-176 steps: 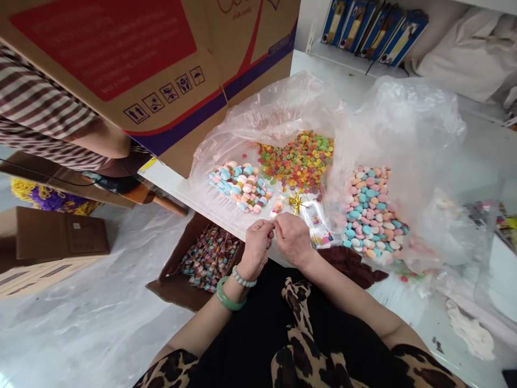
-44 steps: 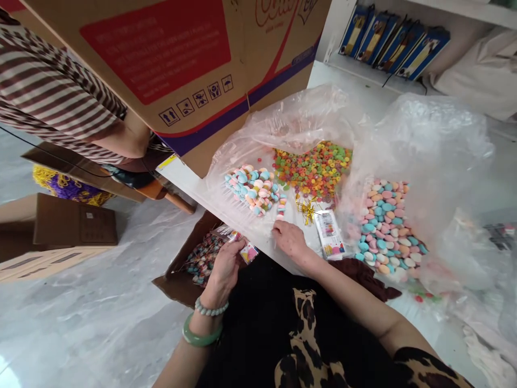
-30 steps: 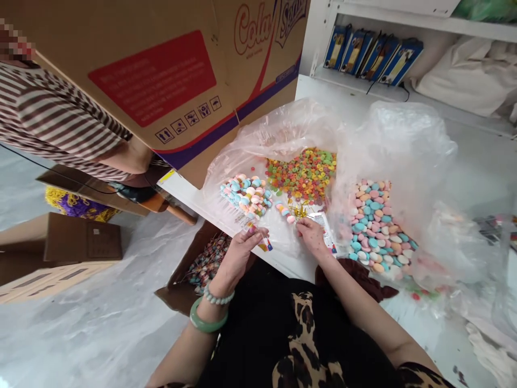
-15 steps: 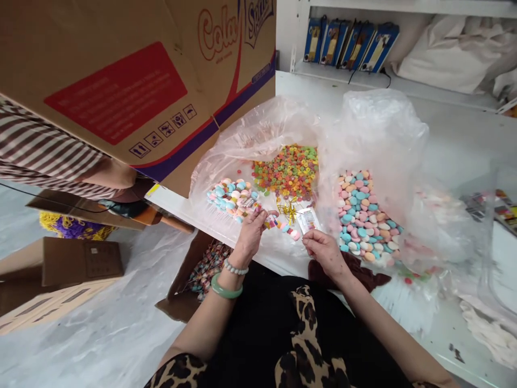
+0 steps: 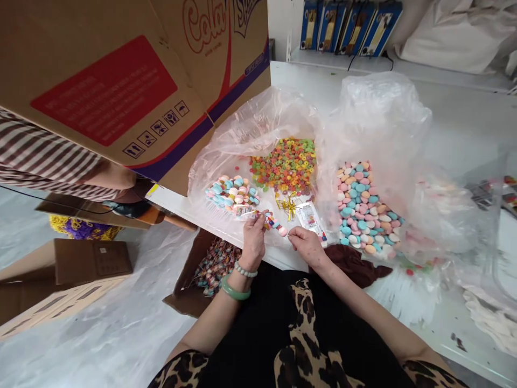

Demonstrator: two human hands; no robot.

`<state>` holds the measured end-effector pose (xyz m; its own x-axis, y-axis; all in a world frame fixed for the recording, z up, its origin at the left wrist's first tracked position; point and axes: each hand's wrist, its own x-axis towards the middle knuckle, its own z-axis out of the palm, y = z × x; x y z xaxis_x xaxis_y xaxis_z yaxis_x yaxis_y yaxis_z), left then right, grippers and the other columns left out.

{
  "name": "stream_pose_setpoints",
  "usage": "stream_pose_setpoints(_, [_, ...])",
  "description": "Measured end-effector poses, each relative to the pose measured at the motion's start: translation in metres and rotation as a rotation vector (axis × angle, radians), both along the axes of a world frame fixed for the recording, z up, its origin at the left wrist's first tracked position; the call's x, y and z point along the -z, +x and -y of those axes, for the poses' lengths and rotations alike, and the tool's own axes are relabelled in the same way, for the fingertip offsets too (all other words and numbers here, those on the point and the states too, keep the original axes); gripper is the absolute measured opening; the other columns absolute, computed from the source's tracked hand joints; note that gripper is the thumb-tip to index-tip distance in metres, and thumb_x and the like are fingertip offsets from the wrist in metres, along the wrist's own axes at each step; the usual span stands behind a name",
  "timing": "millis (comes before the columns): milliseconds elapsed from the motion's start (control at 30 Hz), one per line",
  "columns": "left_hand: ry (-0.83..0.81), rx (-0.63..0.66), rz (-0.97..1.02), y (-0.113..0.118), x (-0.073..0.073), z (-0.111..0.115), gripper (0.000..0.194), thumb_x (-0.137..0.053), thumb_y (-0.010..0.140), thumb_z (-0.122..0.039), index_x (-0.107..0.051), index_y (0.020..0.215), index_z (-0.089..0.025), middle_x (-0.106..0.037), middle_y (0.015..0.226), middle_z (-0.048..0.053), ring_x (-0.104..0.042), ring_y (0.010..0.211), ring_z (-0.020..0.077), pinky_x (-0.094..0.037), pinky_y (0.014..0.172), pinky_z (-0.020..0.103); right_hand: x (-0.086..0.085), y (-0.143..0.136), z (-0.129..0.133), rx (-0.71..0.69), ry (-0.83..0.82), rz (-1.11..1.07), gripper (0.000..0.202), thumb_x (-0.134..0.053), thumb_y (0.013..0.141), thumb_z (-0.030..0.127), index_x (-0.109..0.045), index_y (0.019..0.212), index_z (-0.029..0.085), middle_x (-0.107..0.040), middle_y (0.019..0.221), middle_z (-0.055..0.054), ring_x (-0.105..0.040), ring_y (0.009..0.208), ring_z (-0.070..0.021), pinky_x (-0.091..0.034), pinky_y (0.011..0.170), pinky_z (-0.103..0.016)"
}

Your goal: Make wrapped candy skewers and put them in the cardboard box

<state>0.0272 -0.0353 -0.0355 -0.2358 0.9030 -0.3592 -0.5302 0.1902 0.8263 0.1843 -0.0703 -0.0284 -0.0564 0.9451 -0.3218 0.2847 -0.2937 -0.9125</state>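
My left hand, with a beaded bracelet and a green bangle at the wrist, is closed on one end of a short candy string of pastel pieces and a printed wrapper. Close to the string's pink end, my right hand is pinched; whatever thin thing its fingertips hold is too small to name. Just beyond the hands lie gold twist ties and a white printed packet. A pile of pastel candies sits to the left, with ring-shaped candies behind.
More pastel candies lie on clear plastic at the right, near a brown cloth. A big carton stands at the left, beside a person's striped sleeve. Below the table edge, an open box holds many wrapped candy strings.
My right hand has moved left, away from the white packet and closer to the string's end. The left hand still grips the string. The view has shifted slightly.
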Motion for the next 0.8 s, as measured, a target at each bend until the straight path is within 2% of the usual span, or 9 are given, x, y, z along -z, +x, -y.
stream_pose_setpoints(67, [-0.032, 0.050, 0.055, -0.010, -0.009, -0.005, 0.023, -0.079, 0.068, -0.031, -0.069, 0.081, -0.015, -0.071, 0.083, 0.004, -0.061, 0.066, 0.0103, -0.046, 0.063, 0.023, 0.004, 0.009, 0.004, 0.001, -0.170, -0.169, 0.015, -0.061, 0.073, 0.035, -0.061, 0.067, 0.021, -0.050, 0.050, 0.006, -0.036, 0.044, -0.0090, -0.025, 0.046, -0.024])
stream_pose_setpoints(133, [-0.057, 0.044, 0.106, -0.019, -0.019, -0.010, 0.025, -0.082, 0.065, -0.030, -0.068, 0.080, -0.016, -0.071, 0.084, 0.003, -0.063, 0.069, 0.0119, -0.049, 0.066, 0.026, 0.006, 0.019, 0.010, 0.030, -0.274, -0.333, 0.021, -0.067, 0.071, 0.040, -0.063, 0.073, 0.019, -0.049, 0.049, 0.006, -0.029, 0.040, -0.0066, -0.017, 0.042, -0.023])
stream_pose_setpoints(267, [-0.104, 0.026, 0.099, -0.025, -0.035, -0.018, 0.029, -0.085, 0.061, -0.030, -0.066, 0.077, -0.016, -0.067, 0.072, 0.000, -0.061, 0.059, 0.0115, -0.050, 0.062, 0.027, -0.003, 0.036, 0.018, 0.083, -0.247, -0.519, 0.023, -0.074, 0.069, 0.037, -0.064, 0.076, 0.017, -0.050, 0.050, 0.006, -0.031, 0.042, -0.0051, -0.016, 0.042, -0.021])
stream_pose_setpoints(400, [-0.187, 0.059, 0.111, -0.015, -0.041, -0.021, 0.025, -0.083, 0.065, -0.028, -0.064, 0.076, -0.015, -0.064, 0.065, -0.001, -0.058, 0.051, 0.0098, -0.043, 0.052, 0.023, -0.022, 0.037, 0.017, 0.166, -0.175, -0.646, 0.023, -0.076, 0.066, 0.035, -0.063, 0.071, 0.017, -0.051, 0.052, 0.004, -0.037, 0.047, -0.0066, -0.021, 0.043, -0.020])
stream_pose_setpoints(500, [-0.324, 0.038, 0.233, -0.008, -0.044, -0.021, 0.019, -0.078, 0.073, -0.025, -0.061, 0.072, -0.017, -0.059, 0.057, -0.004, -0.053, 0.047, 0.0089, -0.043, 0.052, 0.023, -0.031, 0.037, 0.016, 0.194, -0.086, -0.583, 0.022, -0.074, 0.069, 0.036, -0.063, 0.070, 0.018, -0.050, 0.051, 0.004, -0.037, 0.048, -0.0076, -0.023, 0.043, -0.021])
stream_pose_setpoints(600, [-0.447, 0.055, 0.349, -0.007, -0.047, -0.021, 0.020, -0.075, 0.077, -0.026, -0.058, 0.071, -0.018, -0.057, 0.053, -0.003, -0.057, 0.051, 0.0116, -0.046, 0.054, 0.025, -0.031, 0.041, 0.020, 0.190, 0.031, -0.439, 0.020, -0.068, 0.077, 0.037, -0.064, 0.074, 0.018, -0.051, 0.055, 0.004, -0.037, 0.048, -0.0079, -0.025, 0.044, -0.022])
stream_pose_setpoints(800, [-0.442, 0.062, 0.388, -0.004, -0.052, -0.020, 0.017, -0.076, 0.078, -0.027, -0.062, 0.073, -0.018, -0.062, 0.056, -0.002, -0.064, 0.060, 0.0156, -0.048, 0.057, 0.027, -0.027, 0.041, 0.027, 0.106, 0.298, -0.125, 0.015, -0.059, 0.087, 0.031, -0.064, 0.078, 0.020, -0.053, 0.059, 0.004, -0.047, 0.053, -0.0107, -0.037, 0.052, -0.024])
